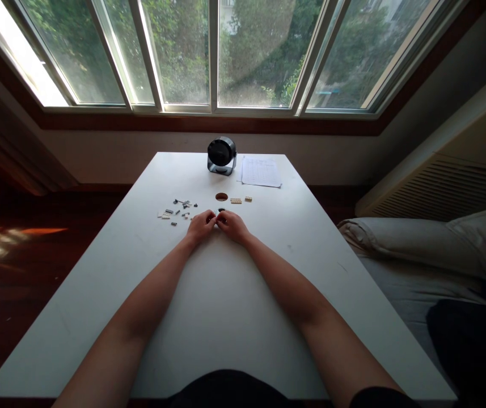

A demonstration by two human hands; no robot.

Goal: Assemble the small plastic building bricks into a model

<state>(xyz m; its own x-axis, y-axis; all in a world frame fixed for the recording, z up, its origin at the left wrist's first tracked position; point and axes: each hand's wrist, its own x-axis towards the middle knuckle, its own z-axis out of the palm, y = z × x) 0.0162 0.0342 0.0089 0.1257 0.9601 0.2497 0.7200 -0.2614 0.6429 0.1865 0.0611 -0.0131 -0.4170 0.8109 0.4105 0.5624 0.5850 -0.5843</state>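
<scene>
My left hand (201,226) and my right hand (233,226) meet over the middle of the table, fingers curled and fingertips together. Between them a small dark piece (221,210) shows just past the fingers; most of it is hidden and I cannot make out its kind. Left of my left hand lies a loose scatter of small grey, black and white pieces (169,212) that look like toy building bricks. Beyond my right hand are a tan studded brick plate (236,200) and a smaller tan studded brick (248,199).
A round hole (222,197) opens in the white table (225,317) just beyond my hands. Farther back stand a small black fan (221,153) and a sheet of paper (261,171) with writing. A cushioned seat (400,243) is at the right, windows behind.
</scene>
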